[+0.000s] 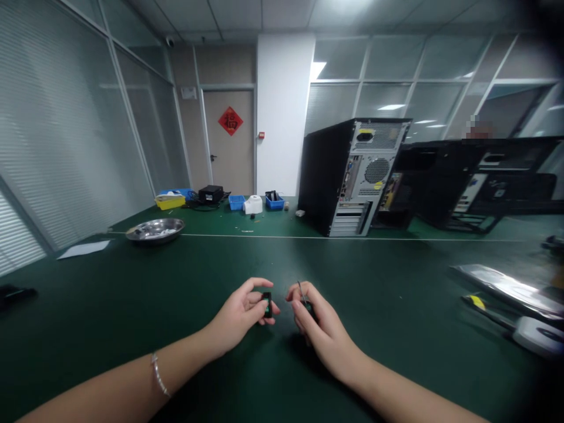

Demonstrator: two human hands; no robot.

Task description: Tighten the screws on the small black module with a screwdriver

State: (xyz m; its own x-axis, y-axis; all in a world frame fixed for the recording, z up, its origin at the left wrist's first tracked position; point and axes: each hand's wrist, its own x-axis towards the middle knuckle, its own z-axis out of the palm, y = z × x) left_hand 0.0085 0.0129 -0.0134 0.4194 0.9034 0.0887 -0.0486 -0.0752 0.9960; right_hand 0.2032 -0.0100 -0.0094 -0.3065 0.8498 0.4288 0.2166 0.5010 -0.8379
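Black block [268, 304]: one, pinched between left hand's [242, 311] thumb and fingers, above tabletop [374, 282], toward near edge. Right hand [324, 332]: fingers closed around one thin tool [302, 293]. By left edge: one metal dish [155, 238], one paper sheet [84, 249].

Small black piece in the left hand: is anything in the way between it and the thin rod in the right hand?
No separate object shows between them: the small black piece is in the left hand, the thin rod in the right hand, with only fingertips and a gap above the green tabletop between.
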